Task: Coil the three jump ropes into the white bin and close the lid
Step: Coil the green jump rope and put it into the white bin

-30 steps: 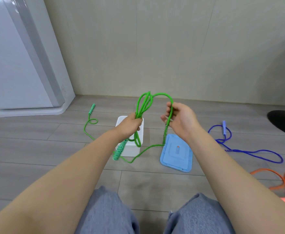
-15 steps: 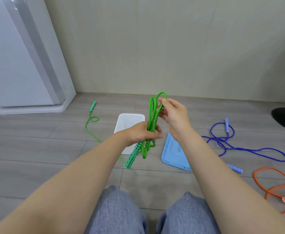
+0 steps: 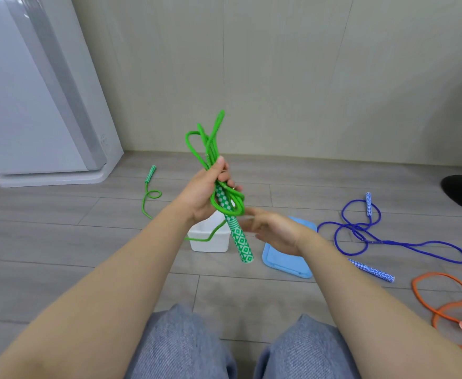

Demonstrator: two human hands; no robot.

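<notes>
Your left hand (image 3: 206, 192) grips the green jump rope (image 3: 213, 149), bunched in loops with its diamond-patterned handle (image 3: 238, 236) angled down over the white bin (image 3: 210, 242); your right hand (image 3: 273, 232) is open below.

Grey wood-plank floor (image 3: 60, 255) is seen carrying white bin (image 3: 210, 242), blue lid (image 3: 281, 259) just beside it, blue jump rope (image 3: 361, 236), orange jump rope (image 3: 443, 305), and trailing end of green jump rope (image 3: 149, 192).
</notes>
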